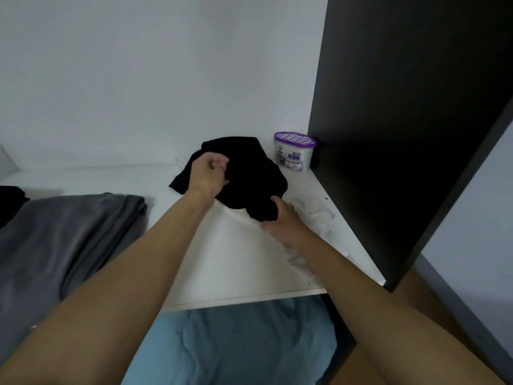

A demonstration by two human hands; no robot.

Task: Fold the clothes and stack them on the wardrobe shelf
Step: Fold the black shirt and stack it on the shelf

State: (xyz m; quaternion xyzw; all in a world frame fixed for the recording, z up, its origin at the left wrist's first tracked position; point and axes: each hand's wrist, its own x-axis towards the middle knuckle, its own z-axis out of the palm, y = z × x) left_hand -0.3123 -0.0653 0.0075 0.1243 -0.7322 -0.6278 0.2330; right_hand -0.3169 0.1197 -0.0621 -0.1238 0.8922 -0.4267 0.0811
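A black garment (249,176) lies bunched on top of a white folded garment (236,254) on the white wardrobe shelf (97,179). My left hand (209,175) grips the black garment's left part, fingers curled into the cloth. Over at the garment's near right corner, my right hand (281,218) holds the cloth with the thumb on top. A grey folded garment (66,234) rests on the shelf to the left.
A white tub with a purple perforated lid (294,151) stands in the shelf's back right corner. The dark wardrobe side panel (402,134) rises on the right. Blue fabric (236,345) lies below the shelf's front edge. Another dark item (11,201) sits at the far left.
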